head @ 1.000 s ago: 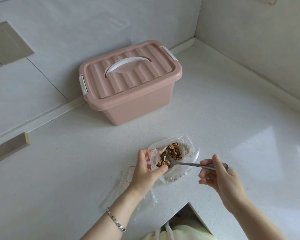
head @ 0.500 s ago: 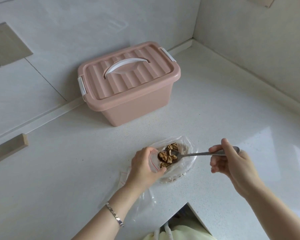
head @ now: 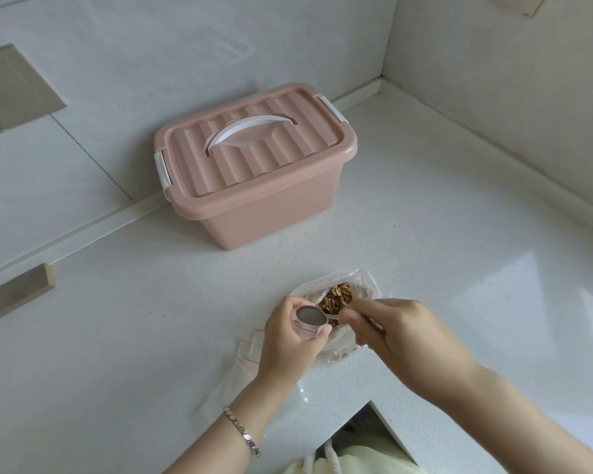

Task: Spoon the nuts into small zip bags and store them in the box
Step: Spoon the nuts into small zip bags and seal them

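My left hand [head: 285, 340] holds a small clear zip bag [head: 305, 331] with a red seal line, its mouth open upward. My right hand [head: 397, 333] grips a metal spoon [head: 310, 316], turned over so the back of its bowl shows in the bag's mouth. Just behind both hands sits a large clear bag of walnuts [head: 338, 299], open at the top. The pink storage box [head: 254, 165] with a white handle stands at the back against the wall, lid on and side latches down.
More small zip bags [head: 250, 350] lie flat on the white counter [head: 459, 268] under my left wrist. Walls meet in a corner at the back right. The counter has a cut-out notch at the front edge, with pale green fabric [head: 353, 460] below.
The spoon carried walnuts from the large bag to the small bag and has now tipped over inside its mouth. My right hand moved left and closer to my left hand.
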The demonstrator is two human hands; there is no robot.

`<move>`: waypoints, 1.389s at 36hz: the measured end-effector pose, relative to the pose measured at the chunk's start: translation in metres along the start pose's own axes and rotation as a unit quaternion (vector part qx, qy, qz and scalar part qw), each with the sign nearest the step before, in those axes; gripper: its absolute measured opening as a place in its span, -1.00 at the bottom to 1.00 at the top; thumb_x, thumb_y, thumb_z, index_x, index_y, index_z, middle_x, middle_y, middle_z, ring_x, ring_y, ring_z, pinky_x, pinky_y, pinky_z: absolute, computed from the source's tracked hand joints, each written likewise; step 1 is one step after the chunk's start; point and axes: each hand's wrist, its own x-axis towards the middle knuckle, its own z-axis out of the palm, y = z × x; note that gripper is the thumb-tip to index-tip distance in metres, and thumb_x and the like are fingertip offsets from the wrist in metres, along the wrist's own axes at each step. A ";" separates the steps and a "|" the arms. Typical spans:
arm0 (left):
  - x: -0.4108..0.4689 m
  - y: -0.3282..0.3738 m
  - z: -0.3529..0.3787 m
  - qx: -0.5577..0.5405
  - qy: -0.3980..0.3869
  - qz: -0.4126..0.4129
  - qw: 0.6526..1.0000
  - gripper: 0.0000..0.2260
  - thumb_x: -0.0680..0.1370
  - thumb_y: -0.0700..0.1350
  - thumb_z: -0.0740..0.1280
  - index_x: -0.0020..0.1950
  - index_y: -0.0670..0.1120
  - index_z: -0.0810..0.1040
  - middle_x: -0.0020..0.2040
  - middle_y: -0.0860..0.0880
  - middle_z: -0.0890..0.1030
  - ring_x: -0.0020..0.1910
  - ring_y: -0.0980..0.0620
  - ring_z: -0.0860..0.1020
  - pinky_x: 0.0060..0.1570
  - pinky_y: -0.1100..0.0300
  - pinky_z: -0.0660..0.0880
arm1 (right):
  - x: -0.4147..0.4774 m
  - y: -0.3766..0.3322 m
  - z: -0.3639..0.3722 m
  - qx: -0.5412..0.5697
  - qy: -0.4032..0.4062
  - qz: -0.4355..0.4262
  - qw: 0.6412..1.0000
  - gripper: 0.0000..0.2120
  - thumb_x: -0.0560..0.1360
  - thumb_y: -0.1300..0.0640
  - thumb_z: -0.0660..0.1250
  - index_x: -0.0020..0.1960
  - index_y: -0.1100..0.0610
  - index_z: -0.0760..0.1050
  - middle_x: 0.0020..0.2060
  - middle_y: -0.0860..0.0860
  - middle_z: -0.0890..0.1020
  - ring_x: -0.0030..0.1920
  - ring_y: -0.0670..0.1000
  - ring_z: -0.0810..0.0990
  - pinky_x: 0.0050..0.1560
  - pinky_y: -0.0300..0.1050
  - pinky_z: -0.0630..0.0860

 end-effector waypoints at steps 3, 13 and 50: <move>-0.001 -0.003 0.000 0.008 0.014 0.000 1.000 -0.66 0.36 -0.12 0.48 -0.09 0.16 0.36 -0.05 0.17 0.54 0.01 0.21 0.50 -0.02 0.40 0.39 | -0.005 0.002 -0.002 0.049 0.035 0.008 0.998 -0.53 0.57 -0.22 -0.02 -0.19 0.00 0.54 -0.48 -0.13 0.52 -0.47 -0.10 0.49 -0.49 -0.15 0.45; 0.000 -0.020 -0.012 0.119 0.040 -0.015 0.992 -0.71 0.40 -0.01 0.46 -0.07 0.00 0.36 -0.14 0.13 0.45 -0.08 0.08 0.45 -0.02 0.16 0.40 | -0.025 0.055 0.008 0.151 0.089 0.288 0.942 -0.78 0.55 0.07 0.15 -0.22 -0.03 0.51 -0.44 -0.01 0.61 -0.39 -0.11 0.57 -0.32 -0.39 0.48; 0.005 -0.011 0.011 0.170 0.051 0.000 0.984 -0.69 0.38 -0.04 0.47 -0.01 -0.10 0.43 -0.04 0.07 0.35 -0.01 0.09 0.33 0.03 0.17 0.39 | -0.045 0.064 0.029 0.508 0.160 0.477 0.700 -0.61 0.61 0.01 0.04 -0.09 0.25 0.51 -0.47 0.10 0.60 -0.47 0.00 0.56 -0.34 -0.15 0.60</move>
